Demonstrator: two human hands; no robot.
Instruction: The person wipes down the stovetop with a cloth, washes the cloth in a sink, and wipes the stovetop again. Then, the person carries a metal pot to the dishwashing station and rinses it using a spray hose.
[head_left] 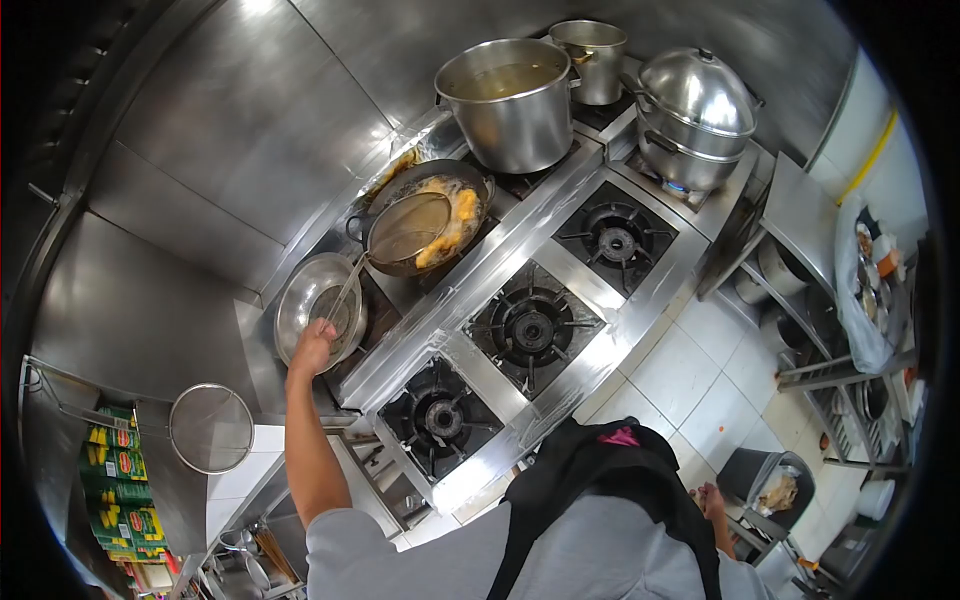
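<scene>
At far left, green and yellow packs [122, 465] stand in a recess, and a round sieve [212, 428] juts out beside them. Below, a container holds utensils [258, 560]. A metal bowl [290, 300] sits beside the wok; a dark round patch shows inside it, too unclear to name.

The left arm reaches forward, nearly straight. The left hand [314, 346], over the bowl's near edge, is closed around the handle of a long-handled strainer [408, 228]. The handle crosses above the bowl, and the mesh head lies over the wok [478, 178], covering part of its opening. Golden fried pieces [462, 215] sit in bubbling oil along the wok's right side.

Next comes a large open pot [515, 130] of yellowish liquid, then a smaller open pot [600, 75] behind it. Three bare burners, the left burner [442, 416], middle burner [532, 330] and right burner [616, 243], lie between the body and the back row. Past the pots, a lidded steamer [690, 150] stands over a blue flame.

The right hand [712, 502] hangs low at the side, near a lined bin [745, 470] with scraps inside; whether it grips anything cannot be told. At far right, a metal rack [800, 225] carries pans and a clear bag [865, 330] of mixed items.
</scene>
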